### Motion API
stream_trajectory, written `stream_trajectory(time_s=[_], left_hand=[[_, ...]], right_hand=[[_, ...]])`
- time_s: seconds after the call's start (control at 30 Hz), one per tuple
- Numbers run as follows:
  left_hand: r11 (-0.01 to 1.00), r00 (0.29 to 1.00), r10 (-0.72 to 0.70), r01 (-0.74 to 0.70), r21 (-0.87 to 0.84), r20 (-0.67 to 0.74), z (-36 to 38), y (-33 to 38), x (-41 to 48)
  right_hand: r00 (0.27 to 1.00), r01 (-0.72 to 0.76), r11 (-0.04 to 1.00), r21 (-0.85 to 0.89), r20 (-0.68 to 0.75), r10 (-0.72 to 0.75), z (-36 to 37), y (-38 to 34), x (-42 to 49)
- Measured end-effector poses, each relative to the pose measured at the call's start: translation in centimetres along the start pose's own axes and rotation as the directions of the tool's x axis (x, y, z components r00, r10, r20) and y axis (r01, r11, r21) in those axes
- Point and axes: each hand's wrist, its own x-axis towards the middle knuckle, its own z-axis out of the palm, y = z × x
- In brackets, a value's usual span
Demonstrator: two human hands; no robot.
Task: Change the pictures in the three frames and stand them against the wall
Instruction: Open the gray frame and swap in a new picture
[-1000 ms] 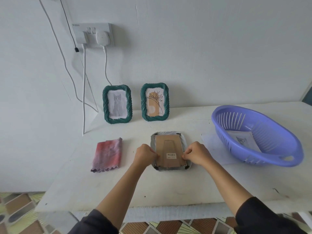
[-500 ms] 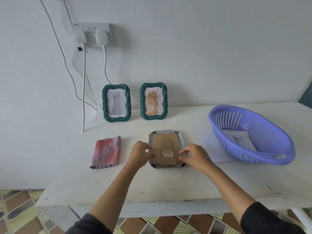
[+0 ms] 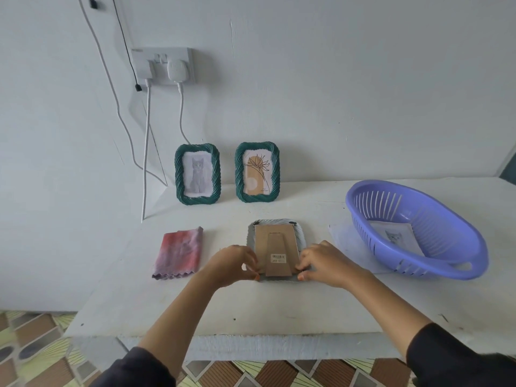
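Your target, the grey ribbed photo frame, lies face down at the centre of the white table, with its brown cardboard back and flat stand facing up. Your left hand has the thumb and curled fingers pinching at the back's lower left corner. Your right hand has curled fingertips pinched on the lower right corner. Can't tell whether you're on a clip or the board itself, since your fingers cover both spots. A black clip shows at the top right corner. To the left, apart from the frame, is a folded pink-and-purple cloth. To the right is a purple slotted plastic basket holding a paper print of a grey cat, and a white sheet pokes out at its left side. Behind, upright against the wall, stand a dark green twisted-rim frame with a grey cat picture and a matching green frame with a plant line drawing. A white wall socket above them carries two plugs, and the cables hang down near the cat frame. The only writing is a barcode sticker on the stand, digits too small to read. Your dark sleeves are cut off at the bottom edge.
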Motion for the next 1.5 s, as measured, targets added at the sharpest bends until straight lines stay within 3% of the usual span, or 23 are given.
stream_trajectory(time_s=[0.17, 0.33, 0.67, 0.97, 1.1, 1.2, 1.33, 1.5], left_hand=[[0.982, 0.999, 0.051, -0.048, 0.18, -0.01, 0.4, 0.5, -0.7], [0.985, 0.995, 0.063, -0.05, 0.166, -0.077, 0.7, 0.8, -0.6], [0.997, 0.99, 0.005, 0.006, 0.082, -0.14, 0.9, 0.4, 0.0], [0.998, 0.992, -0.025, 0.016, -0.066, -0.127, 1.1, -0.4, 0.4], [0.967, 0.974, -0.111, 0.06, -0.247, -0.198, 1.5, -0.8, 0.9], [0.885, 0.906, -0.271, 0.102, -0.453, -0.326, 1.9, -1.0, 1.8], [0.86, 0.857, -0.365, 0.162, -0.483, -0.364, 1.4, -1.3, 4.6], [0.856, 0.843, -0.42, 0.246, -0.454, -0.335, 0.8, -2.2, 8.6]], right_hand=[[0.994, 0.107, 0.975, -0.193, -0.012, -0.111, 0.3, 0.0, -0.2], [0.988, 0.119, 0.971, -0.207, -0.069, -0.136, 1.0, -0.1, -0.4], [0.982, 0.017, 0.997, 0.08, -0.188, -0.001, 1.7, -0.2, 0.1], [0.992, -0.082, 0.97, 0.23, -0.075, 0.102, 0.8, -0.2, 0.6], [0.985, -0.162, 0.913, 0.375, 0.002, 0.174, 0.4, 0.2, 1.0], [0.955, -0.199, 0.829, 0.522, -0.089, 0.284, 0.0, 0.8, 1.9], [0.863, -0.285, 0.793, 0.539, -0.216, 0.456, -0.7, 1.9, 4.5], [0.856, -0.356, 0.804, 0.475, -0.179, 0.485, -0.7, 2.7, 8.3]])
